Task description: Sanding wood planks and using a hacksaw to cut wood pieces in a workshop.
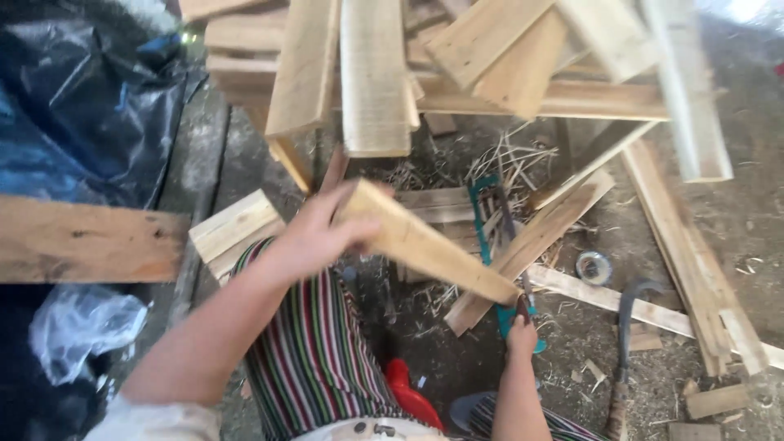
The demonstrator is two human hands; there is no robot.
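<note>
My left hand grips one end of a short, pale wooden plank that slants down to the right over my striped trousers. My right hand is lower right, closed on the handle of a teal-framed hand saw that lies on the ground among wood scraps. The plank's lower end reaches almost to my right hand.
A stack of sawn boards fills the top. More planks lie at right on the dirt floor, with a curved sickle and a tape roll. Black plastic sheet and a wide board lie at left.
</note>
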